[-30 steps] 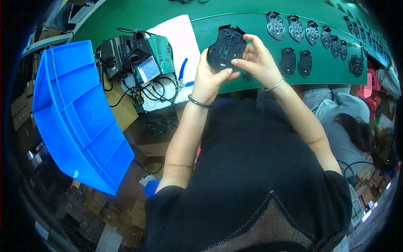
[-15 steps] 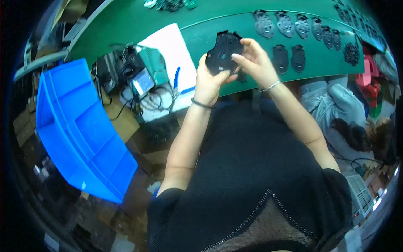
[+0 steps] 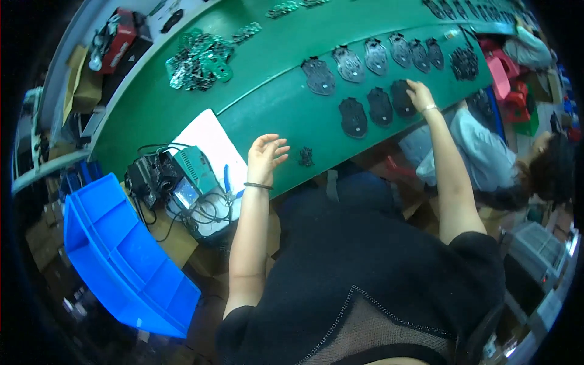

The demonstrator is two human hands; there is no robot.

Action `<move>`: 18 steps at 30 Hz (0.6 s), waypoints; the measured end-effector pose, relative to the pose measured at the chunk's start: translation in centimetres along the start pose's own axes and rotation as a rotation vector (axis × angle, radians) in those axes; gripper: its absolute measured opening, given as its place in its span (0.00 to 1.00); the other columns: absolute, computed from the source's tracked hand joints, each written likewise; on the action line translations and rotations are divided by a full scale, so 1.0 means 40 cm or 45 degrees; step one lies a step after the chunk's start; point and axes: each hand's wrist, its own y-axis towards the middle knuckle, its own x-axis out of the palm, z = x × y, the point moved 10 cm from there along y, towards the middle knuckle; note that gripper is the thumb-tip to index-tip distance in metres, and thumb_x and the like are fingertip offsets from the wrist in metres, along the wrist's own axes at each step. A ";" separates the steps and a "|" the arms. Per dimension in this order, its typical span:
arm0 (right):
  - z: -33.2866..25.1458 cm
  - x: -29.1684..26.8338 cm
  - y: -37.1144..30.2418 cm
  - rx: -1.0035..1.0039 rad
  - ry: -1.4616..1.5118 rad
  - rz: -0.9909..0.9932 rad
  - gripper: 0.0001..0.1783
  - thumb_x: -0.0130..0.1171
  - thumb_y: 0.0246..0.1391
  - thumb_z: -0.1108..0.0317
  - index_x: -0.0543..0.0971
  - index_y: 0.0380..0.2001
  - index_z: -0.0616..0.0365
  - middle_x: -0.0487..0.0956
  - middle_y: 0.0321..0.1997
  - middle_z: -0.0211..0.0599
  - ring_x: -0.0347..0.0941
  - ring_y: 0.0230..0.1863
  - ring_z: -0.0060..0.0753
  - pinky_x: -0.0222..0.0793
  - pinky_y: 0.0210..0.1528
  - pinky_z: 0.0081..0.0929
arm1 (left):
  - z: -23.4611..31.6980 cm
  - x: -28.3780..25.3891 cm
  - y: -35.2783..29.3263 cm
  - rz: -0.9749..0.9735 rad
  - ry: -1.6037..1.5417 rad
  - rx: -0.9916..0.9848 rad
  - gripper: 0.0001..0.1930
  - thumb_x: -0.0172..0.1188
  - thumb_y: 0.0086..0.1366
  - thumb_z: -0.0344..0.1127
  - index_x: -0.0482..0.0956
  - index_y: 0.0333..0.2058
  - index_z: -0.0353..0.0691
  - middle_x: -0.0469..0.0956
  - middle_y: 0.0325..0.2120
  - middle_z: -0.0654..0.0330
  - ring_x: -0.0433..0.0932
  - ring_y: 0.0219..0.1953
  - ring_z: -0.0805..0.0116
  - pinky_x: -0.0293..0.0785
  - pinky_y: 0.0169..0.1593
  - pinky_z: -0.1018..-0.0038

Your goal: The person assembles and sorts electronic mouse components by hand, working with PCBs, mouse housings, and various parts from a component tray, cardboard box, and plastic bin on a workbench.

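One green counter [image 3: 286, 115] is stretching across the room, and one blue bin [image 3: 131, 261] is sitting at a slant to the person's left. One green-and-black unit [image 3: 194, 167] with a lit screen is crowding the left side of one white sheet [image 3: 207, 135], while one large heap of green circuit boards [image 3: 198, 61] is spreading farther back. The left grip [image 3: 266, 158] is hanging empty, its fingers loosely curled and parted. The right grip [image 3: 421, 97] is touching the upper right edge of one black shell [image 3: 401, 99]; whether it is pinching it, I cannot tell. That shell is lying flat at the right end of a front row of three, with six others lining up behind; it is looking dull black, longish and rounded at its lower end. One pair of blue-handled pliers [image 3: 227, 178] is resting by the sheet, and one small black cluster of parts [image 3: 306, 156] is lying near the left grip.
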 end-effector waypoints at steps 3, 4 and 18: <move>-0.004 0.024 -0.010 -0.051 0.084 0.053 0.23 0.56 0.46 0.69 0.71 0.49 0.50 0.71 0.41 0.51 0.68 0.44 0.53 0.64 0.46 0.38 | 0.016 -0.045 0.052 0.078 0.002 0.016 0.09 0.51 0.60 0.30 0.68 0.39 0.38 0.75 0.35 0.54 0.76 0.35 0.66 0.74 0.34 0.75; -0.012 0.018 -0.021 -0.048 0.153 0.056 0.24 0.56 0.46 0.70 0.70 0.50 0.49 0.71 0.40 0.51 0.67 0.43 0.53 0.64 0.46 0.37 | 0.025 -0.064 0.070 0.116 -0.031 0.010 0.08 0.51 0.59 0.29 0.68 0.38 0.38 0.75 0.34 0.55 0.76 0.34 0.67 0.74 0.33 0.76; -0.789 0.091 0.141 -0.540 0.653 -0.172 0.12 0.56 0.44 0.69 0.77 0.35 0.58 0.77 0.35 0.45 0.74 0.37 0.43 0.69 0.42 0.33 | 0.550 -0.225 0.358 0.945 1.548 0.920 0.18 0.59 0.50 0.40 0.71 0.42 0.49 0.67 0.47 0.56 0.62 0.51 0.54 0.62 0.52 0.59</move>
